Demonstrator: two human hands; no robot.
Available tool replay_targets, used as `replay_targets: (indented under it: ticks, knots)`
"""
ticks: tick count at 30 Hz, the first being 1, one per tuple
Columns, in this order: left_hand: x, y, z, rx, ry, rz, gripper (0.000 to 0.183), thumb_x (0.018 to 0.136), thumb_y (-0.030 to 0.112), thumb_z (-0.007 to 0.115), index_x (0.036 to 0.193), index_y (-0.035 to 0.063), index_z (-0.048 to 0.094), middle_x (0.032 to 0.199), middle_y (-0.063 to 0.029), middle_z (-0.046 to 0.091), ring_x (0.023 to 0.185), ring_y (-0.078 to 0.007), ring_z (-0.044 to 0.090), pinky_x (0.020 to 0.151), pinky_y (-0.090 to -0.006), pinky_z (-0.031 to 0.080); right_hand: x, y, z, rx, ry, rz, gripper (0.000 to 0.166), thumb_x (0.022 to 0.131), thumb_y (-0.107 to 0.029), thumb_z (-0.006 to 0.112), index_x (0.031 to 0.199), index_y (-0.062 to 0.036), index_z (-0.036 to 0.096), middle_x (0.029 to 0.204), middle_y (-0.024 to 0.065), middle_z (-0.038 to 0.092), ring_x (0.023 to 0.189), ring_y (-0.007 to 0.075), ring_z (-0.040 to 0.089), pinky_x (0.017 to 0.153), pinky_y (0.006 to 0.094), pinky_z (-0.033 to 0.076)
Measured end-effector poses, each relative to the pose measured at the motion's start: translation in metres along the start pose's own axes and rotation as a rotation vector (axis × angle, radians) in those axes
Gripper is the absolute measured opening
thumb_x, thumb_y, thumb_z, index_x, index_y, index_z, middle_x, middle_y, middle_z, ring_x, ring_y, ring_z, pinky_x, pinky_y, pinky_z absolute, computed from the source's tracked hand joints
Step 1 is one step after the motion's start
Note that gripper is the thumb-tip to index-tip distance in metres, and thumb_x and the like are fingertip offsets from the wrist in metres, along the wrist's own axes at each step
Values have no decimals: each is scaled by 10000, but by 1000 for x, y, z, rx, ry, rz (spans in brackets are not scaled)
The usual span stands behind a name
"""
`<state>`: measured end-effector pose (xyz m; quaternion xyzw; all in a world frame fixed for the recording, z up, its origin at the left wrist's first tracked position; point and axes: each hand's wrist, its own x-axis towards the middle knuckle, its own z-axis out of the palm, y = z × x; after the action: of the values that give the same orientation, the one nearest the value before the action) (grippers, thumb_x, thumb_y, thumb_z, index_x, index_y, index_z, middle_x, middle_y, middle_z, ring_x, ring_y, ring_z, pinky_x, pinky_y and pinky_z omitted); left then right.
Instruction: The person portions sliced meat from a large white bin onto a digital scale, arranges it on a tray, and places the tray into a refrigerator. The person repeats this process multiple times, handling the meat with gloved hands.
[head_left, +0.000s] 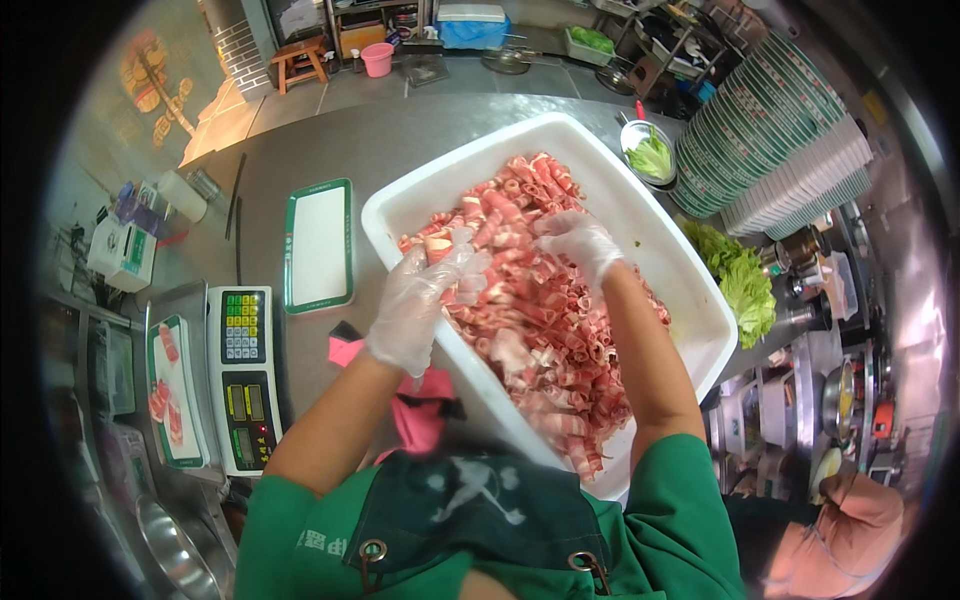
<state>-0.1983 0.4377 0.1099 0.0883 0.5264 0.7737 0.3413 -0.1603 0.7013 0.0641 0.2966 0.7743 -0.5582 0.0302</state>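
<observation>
A large white plastic tub (675, 259) holds a heap of rolled raw meat slices (551, 315). My left hand (424, 304), in a clear plastic glove, is over the tub's left rim with a meat roll between thumb and fingers. Gloved as well, my right hand (581, 240) touches the rolls at the upper right of the heap; whether it grips one I cannot tell. A white rectangular plate with a green rim (319, 247) lies left of the tub. On the digital scale (244, 382) at the left, a similar plate (180, 405) bears a few meat rolls (174, 421).
Pink cloth (424, 420) lies between the tub and me. A bowl with lettuce (650, 156), tall stacks of green-rimmed plates (757, 127) and loose lettuce (739, 289) stand along the right. Another person's arm (840, 532) shows at the lower right.
</observation>
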Motion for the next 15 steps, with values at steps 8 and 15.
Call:
replay_targets:
  ticks: [8, 15]
  knots:
    - [2, 9, 1, -33, -264, -124, 510, 1015, 313, 552, 1420, 17, 460, 1259, -113, 605, 1034, -187, 622, 883, -310, 516, -76, -72, 16, 288, -486, -312, 504, 882, -3, 668, 1369, -3, 537, 1202, 97, 613, 921, 168, 634, 769, 283, 536]
    - [-23, 11, -18, -322, -306, -40, 494, 969, 287, 606, 1353, -6, 502, 1217, -88, 609, 1104, -205, 589, 989, -364, 453, -109, -115, 63, 259, -474, -328, 658, 875, 22, 673, 1478, -33, 416, 1329, 100, 512, 1077, 185, 586, 826, 304, 534]
